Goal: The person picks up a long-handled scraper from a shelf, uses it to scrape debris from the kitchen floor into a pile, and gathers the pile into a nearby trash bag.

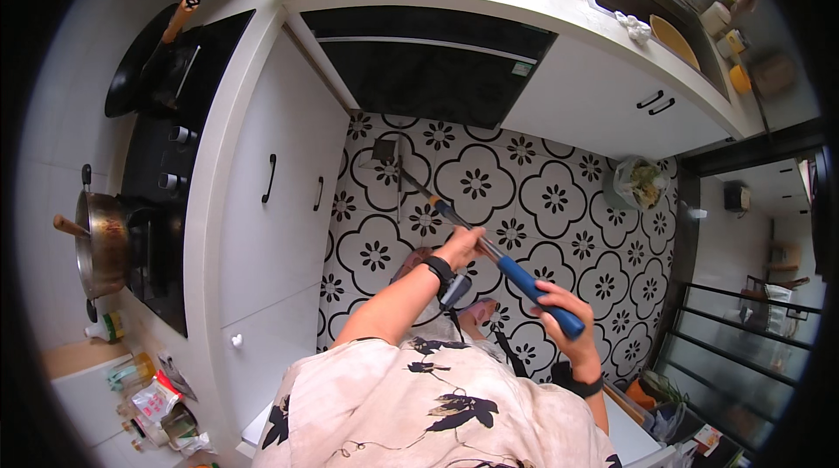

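A long-handled floor tool with a blue grip (521, 278) slants across the middle of the view. Its thin, straight head (400, 189) is down at the tiled floor (476, 184), near the left cabinets; whether it is a flat mop or a squeegee I cannot tell. My left hand (462, 246) is closed around the metal pole, below the blue grip. Higher up, near the handle's end, my right hand (569, 317) has its fingers around the blue grip.
White cabinets (282, 140) bound the floor on the left, and a black built-in appliance (426, 68) stands ahead. A small bin (632, 185) with a plastic liner holds scraps on the right. A pot (105, 245) and a wok (134, 65) rest at the hob (164, 219).
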A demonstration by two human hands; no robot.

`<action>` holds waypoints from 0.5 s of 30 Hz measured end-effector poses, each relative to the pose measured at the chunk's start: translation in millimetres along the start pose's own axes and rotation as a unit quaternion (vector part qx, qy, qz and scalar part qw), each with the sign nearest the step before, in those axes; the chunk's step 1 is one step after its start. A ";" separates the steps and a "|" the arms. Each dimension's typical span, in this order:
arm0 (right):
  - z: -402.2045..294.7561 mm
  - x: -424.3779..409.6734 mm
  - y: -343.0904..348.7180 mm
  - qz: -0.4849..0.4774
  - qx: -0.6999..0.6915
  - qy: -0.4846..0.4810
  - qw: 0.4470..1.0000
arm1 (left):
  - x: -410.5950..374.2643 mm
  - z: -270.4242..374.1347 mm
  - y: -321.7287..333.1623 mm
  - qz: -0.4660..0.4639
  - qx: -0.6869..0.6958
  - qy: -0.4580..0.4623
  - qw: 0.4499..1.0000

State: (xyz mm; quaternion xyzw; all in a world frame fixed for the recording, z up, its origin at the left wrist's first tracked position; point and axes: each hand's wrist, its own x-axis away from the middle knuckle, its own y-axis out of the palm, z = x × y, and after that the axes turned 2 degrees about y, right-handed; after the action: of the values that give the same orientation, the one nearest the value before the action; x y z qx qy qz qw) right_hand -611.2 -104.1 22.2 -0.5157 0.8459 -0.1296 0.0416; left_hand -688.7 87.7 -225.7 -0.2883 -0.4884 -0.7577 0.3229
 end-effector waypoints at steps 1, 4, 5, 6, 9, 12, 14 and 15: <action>1.0 18.5 -11.3 0.024 -0.026 0.032 0.999 | -2.2 -15.4 10.4 -0.042 0.012 -0.027 0.999; -2.1 62.7 -37.9 0.091 -0.088 0.076 0.989 | -13.4 -65.1 33.2 -0.150 0.028 -0.104 0.983; -2.7 74.4 -43.6 0.112 -0.094 0.098 0.984 | -19.1 -78.7 35.1 -0.164 0.011 -0.131 0.978; -2.3 85.0 -47.8 0.127 -0.098 0.106 0.981 | -18.4 -87.9 43.6 -0.182 -0.009 -0.159 0.970; 5.5 107.9 -55.6 0.159 -0.091 0.126 0.975 | 8.9 -92.7 77.4 -0.096 -0.108 -0.175 0.974; 23.0 113.9 -51.6 0.172 -0.108 0.132 0.970 | 21.8 -85.8 79.4 -0.049 -0.135 -0.166 0.976; 36.5 101.4 -39.7 0.158 -0.132 0.138 0.969 | 3.9 -79.7 51.2 -0.043 -0.147 -0.150 0.977; 42.6 89.3 -29.1 0.152 -0.154 0.142 0.966 | -3.6 -72.1 37.2 -0.040 -0.153 -0.141 0.977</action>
State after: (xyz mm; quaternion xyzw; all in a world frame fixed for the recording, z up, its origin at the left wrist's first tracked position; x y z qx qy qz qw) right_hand -619.0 -203.1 -5.6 -0.3580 0.9211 -0.0621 -0.1397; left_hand -666.5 10.0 -233.5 -0.4190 -0.4184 -0.7872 0.1723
